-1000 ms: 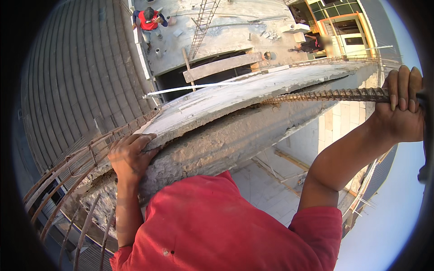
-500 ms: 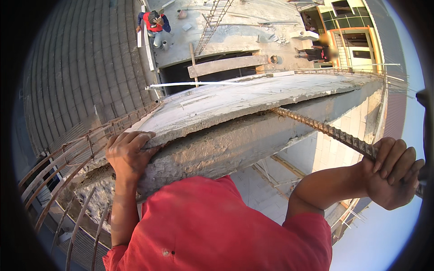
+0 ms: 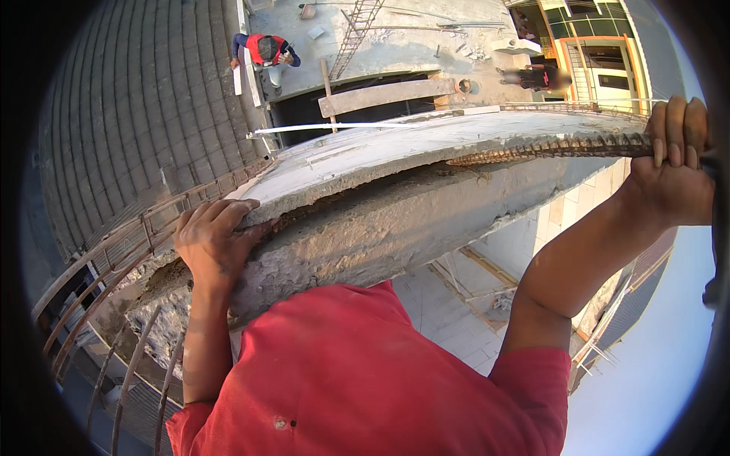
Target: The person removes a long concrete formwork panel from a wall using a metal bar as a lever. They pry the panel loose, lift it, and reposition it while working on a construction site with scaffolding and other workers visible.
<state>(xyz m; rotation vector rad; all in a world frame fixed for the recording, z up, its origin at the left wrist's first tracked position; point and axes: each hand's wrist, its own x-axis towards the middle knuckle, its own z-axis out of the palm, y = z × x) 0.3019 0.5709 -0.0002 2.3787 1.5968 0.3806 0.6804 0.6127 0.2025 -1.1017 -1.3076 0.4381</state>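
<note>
No text, label, brand, number or sign can be read anywhere in this view.

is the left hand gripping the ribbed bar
No, the right hand grips the ribbed bar; the left hand holds the slab.
</note>
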